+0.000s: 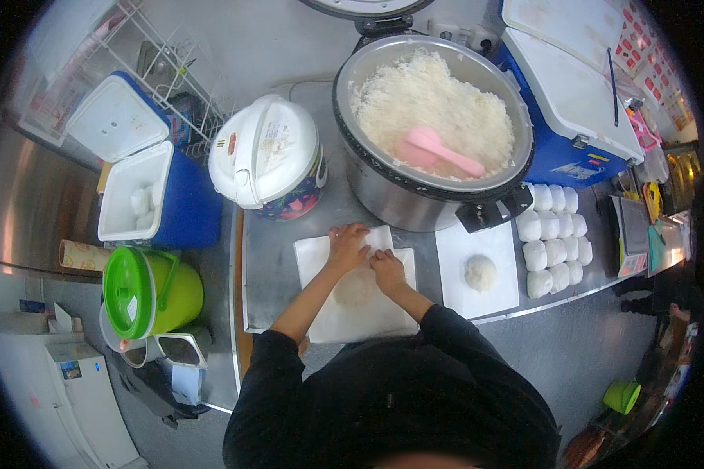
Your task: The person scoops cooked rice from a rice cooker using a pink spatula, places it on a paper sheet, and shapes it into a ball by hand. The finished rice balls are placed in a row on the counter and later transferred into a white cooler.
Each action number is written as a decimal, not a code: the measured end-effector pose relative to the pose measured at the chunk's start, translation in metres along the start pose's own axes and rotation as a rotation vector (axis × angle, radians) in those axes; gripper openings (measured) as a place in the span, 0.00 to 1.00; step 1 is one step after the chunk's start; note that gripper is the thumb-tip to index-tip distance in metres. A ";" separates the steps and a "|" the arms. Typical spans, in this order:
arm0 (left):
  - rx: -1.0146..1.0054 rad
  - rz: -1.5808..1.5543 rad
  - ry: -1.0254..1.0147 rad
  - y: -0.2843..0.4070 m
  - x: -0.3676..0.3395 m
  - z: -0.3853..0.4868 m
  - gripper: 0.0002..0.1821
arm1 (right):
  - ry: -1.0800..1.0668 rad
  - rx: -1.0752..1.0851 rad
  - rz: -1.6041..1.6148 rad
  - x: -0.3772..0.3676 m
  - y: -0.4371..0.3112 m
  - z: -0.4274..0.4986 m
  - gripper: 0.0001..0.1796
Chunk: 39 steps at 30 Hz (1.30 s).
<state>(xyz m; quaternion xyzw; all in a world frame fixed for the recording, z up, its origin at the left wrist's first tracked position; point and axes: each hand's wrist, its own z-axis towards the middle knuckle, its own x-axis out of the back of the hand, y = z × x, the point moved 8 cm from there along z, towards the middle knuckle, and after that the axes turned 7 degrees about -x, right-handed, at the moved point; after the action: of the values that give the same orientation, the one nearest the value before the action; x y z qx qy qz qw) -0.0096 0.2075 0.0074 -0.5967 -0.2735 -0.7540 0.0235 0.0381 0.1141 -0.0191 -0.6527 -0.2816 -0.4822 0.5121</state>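
Both of my hands are on a stack of white paper sheets [387, 325] on the metal table. My left hand [347, 246] presses near the upper part of the stack with its fingers bent. Close to its right, my right hand [388, 271] has its fingers curled at the paper; whether it pinches a sheet I cannot tell. A pale round shape [353, 290] shows at the paper below my hands, apparently under a sheet. Right of the stack, a mound of cooked rice [480, 274] lies on a separate white sheet [446, 249].
A large pot of rice [434, 99] with a pink rice paddle [446, 153] stands behind my hands. Several white wrapped packets [554, 252] sit in rows at right, below a blue cooler [569, 140]. A closed rice cooker [270, 158], open cooler [190, 199] and green bucket [176, 287] stand left.
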 end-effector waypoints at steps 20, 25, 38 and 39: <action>-0.339 0.010 -0.051 0.034 0.080 -0.053 0.27 | 0.172 0.591 -0.125 0.081 -0.072 -0.007 0.06; -0.270 0.146 -0.365 0.053 0.058 -0.102 0.45 | -0.023 0.725 -0.074 0.069 -0.067 -0.048 0.08; -0.208 0.091 -0.345 0.057 0.024 -0.144 0.52 | -0.477 -0.284 0.676 -0.018 0.077 -0.034 0.27; -0.209 0.104 -0.350 0.056 0.024 -0.144 0.52 | -0.482 -0.284 0.597 -0.018 0.077 -0.042 0.28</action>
<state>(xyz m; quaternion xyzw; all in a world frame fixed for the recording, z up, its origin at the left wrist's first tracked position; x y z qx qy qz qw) -0.1235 0.1037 0.0307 -0.7312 -0.1627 -0.6607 -0.0475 0.0827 0.0525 -0.0658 -0.8643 -0.1221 -0.1796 0.4536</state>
